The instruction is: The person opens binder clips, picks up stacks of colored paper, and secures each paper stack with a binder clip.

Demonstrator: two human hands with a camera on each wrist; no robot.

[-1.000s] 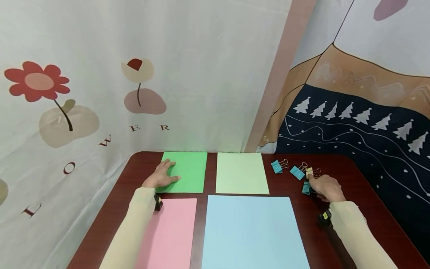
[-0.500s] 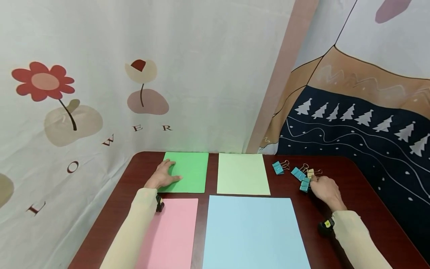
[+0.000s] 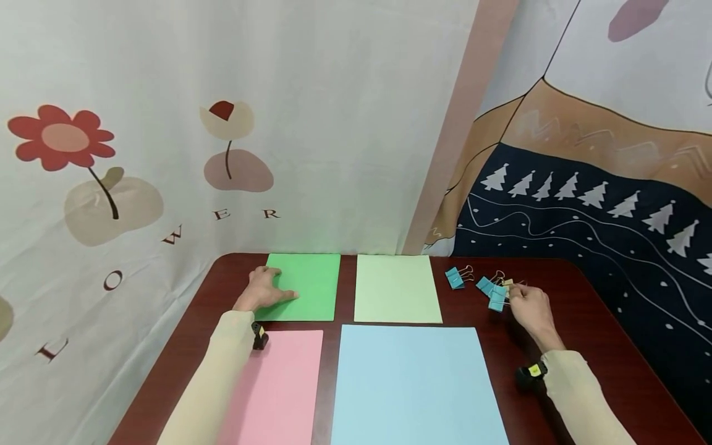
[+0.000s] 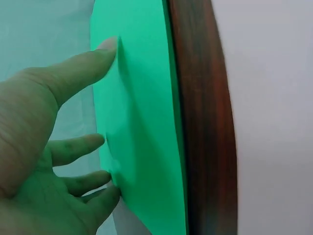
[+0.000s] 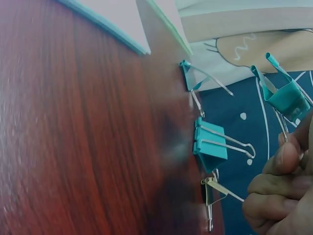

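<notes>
My left hand (image 3: pixel 261 290) rests with spread fingers on the left part of a bright green paper stack (image 3: pixel 311 287). In the left wrist view, the thumb (image 4: pixel 88 63) and fingertips touch the green surface. At the right, my right hand (image 3: pixel 532 309) pinches a blue binder clip (image 5: pixel 288 100) by its wire handles between thumb and finger. In the right wrist view this clip is raised off the table, its mouth pointing away from the hand. Close by on the table lie a yellow binder clip (image 5: pixel 213 190), partly hidden in the head view, and two more blue binder clips (image 5: pixel 212 142).
Pale green paper (image 3: pixel 397 289) lies right of the bright green stack. Nearer are pink paper (image 3: pixel 283 383) under the left forearm and a large light-blue sheet (image 3: pixel 417 383). All lie on a dark red-brown table (image 3: pixel 601 346), with printed curtains (image 3: pixel 345 123) behind.
My right hand has taken hold of the near blue clip by its handles and lifted it, moving slightly away from me. The left hand stays on the green stack.
</notes>
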